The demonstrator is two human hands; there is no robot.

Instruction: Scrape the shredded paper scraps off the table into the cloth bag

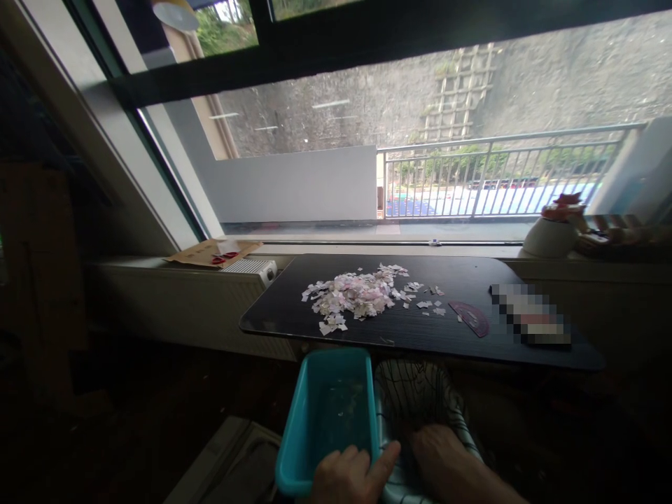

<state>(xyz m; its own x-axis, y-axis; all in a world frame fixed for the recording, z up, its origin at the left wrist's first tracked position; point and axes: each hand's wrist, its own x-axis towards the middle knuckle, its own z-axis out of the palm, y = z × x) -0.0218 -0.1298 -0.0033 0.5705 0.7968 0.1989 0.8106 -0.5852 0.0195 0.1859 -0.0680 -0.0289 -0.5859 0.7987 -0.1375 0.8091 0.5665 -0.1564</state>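
My left hand (351,476) grips the near rim of a teal plastic bin (325,413), held just below the front edge of the dark table (283,315). A few paper scraps lie inside the bin. My right hand (441,458) rests on checked fabric (420,395) beside the bin, fingers curled, holding nothing that I can see. A heap of small white and pink paper scraps (357,294) lies on the table beyond the bin, with loose bits spreading to the right.
A dark reddish fan-shaped piece (470,318) and a blurred flat object (530,315) lie on the table's right part. A white device (249,267) and cardboard (210,252) sit on the left sill, a white pot (551,234) on the right sill.
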